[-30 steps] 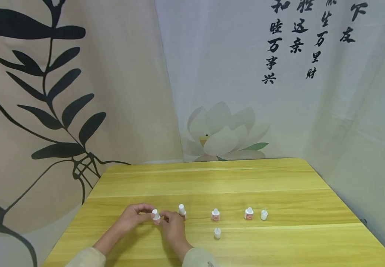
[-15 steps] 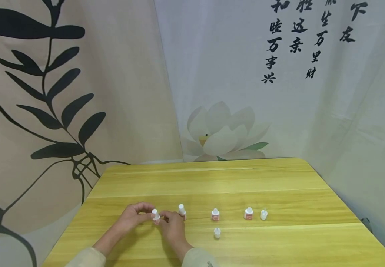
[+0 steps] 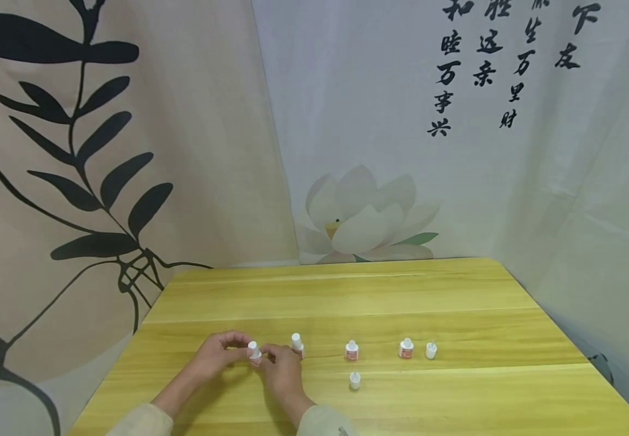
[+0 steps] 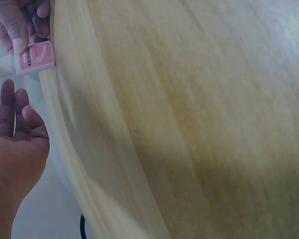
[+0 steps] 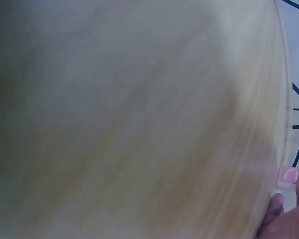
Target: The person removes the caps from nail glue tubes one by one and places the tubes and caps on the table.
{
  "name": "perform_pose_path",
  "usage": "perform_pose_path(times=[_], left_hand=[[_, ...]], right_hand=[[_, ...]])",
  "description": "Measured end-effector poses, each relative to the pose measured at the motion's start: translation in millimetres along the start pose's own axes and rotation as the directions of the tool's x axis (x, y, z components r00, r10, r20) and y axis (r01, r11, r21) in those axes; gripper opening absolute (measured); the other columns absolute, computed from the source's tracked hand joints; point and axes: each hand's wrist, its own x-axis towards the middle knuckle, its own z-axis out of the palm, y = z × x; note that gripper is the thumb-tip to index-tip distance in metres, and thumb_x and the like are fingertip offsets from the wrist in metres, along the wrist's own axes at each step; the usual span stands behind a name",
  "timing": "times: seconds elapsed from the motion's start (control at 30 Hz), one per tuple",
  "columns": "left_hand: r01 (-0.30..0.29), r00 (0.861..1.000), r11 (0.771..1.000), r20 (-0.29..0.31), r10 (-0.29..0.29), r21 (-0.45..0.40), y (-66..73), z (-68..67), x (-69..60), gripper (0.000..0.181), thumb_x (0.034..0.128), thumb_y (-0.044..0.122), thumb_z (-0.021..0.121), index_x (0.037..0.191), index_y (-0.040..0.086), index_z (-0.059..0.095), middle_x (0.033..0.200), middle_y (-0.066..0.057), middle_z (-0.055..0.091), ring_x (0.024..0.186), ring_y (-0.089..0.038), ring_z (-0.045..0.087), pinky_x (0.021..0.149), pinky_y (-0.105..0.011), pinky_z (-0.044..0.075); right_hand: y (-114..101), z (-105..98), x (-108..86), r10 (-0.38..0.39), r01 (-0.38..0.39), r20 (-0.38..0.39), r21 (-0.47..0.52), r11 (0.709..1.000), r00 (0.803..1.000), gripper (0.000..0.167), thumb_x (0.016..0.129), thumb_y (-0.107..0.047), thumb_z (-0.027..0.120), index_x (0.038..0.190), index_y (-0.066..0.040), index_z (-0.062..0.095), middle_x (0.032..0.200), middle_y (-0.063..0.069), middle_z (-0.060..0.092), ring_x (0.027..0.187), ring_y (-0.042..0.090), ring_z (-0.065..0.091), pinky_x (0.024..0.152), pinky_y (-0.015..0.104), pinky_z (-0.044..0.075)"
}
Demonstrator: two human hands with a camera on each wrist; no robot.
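A small white bottle (image 3: 255,357) with a pink label and a tall white cap is between both hands at the table's left. My left hand (image 3: 217,357) pinches the cap (image 3: 253,347) between thumb and fingers. My right hand (image 3: 284,372) holds the bottle's labelled body from the other side. In the left wrist view the right thumb lies on the pink label (image 4: 37,56), and the cap end runs toward the left fingers. At the right wrist view's edge the bottle (image 5: 288,175) shows only in part. Just beyond the right hand stands a second capped bottle (image 3: 297,344), partly hidden.
Two bottles without tall caps, a middle bottle (image 3: 352,351) and a right bottle (image 3: 407,349), stand in a row on the wooden table (image 3: 456,399). One loose white cap (image 3: 431,350) is beside the right bottle, another cap (image 3: 355,380) before the middle one. A printed curtain (image 3: 227,151) hangs behind.
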Motion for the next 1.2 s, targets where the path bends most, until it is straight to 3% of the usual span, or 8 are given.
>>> perform_pose_path(times=[0.33, 0.77, 0.97, 1.2], left_hand=[[0.004, 1.000, 1.000, 0.003, -0.004, -0.007, 5.0, -1.9, -2.7, 0.030, 0.0886, 0.027, 0.075, 0.110, 0.007, 0.069, 0.112, -0.010, 0.064, 0.106, -0.027, 0.055, 0.085, -0.042, 0.048], [-0.002, 1.000, 1.000, 0.016, 0.002, -0.015, 0.7, -2.1, -1.5, 0.028, 0.0884, 0.025, 0.075, 0.107, 0.006, 0.069, 0.108, -0.010, 0.066, 0.103, -0.027, 0.055, 0.082, -0.040, 0.046], [0.013, 1.000, 1.000, 0.009, -0.013, -0.011, 0.9, -2.1, -1.9, 0.038, 0.0885, 0.027, 0.075, 0.115, 0.001, 0.067, 0.110, -0.010, 0.066, 0.103, -0.027, 0.057, 0.083, -0.041, 0.047], [0.004, 1.000, 1.000, 0.008, -0.004, -0.009, 0.4, -1.0, -0.9, 0.031, 0.0881, 0.026, 0.075, 0.110, 0.004, 0.069, 0.109, -0.010, 0.065, 0.104, -0.027, 0.056, 0.084, -0.041, 0.047]], right_hand=[[-0.3, 0.1, -0.5, 0.006, -0.006, 0.013, -0.013, 1.000, 1.000, 0.010, 0.083, -0.017, 0.077, 0.091, -0.012, 0.077, 0.074, -0.009, 0.053, 0.072, 0.004, 0.043, 0.065, 0.023, 0.040], [-3.6, -0.7, -2.2, 0.010, -0.010, 0.011, -0.006, 1.000, 1.000, 0.013, 0.083, -0.015, 0.078, 0.093, -0.008, 0.077, 0.075, -0.008, 0.054, 0.073, 0.004, 0.045, 0.066, 0.023, 0.041], [-4.5, -1.0, -2.6, 0.017, -0.017, 0.012, -0.009, 1.000, 1.000, 0.012, 0.083, -0.015, 0.077, 0.093, -0.009, 0.077, 0.072, -0.009, 0.052, 0.071, 0.003, 0.043, 0.065, 0.022, 0.039], [-5.0, -1.4, -1.5, 0.005, -0.005, 0.010, -0.005, 1.000, 1.000, 0.010, 0.082, -0.013, 0.078, 0.091, -0.009, 0.077, 0.064, -0.009, 0.048, 0.063, 0.003, 0.041, 0.059, 0.021, 0.037]])
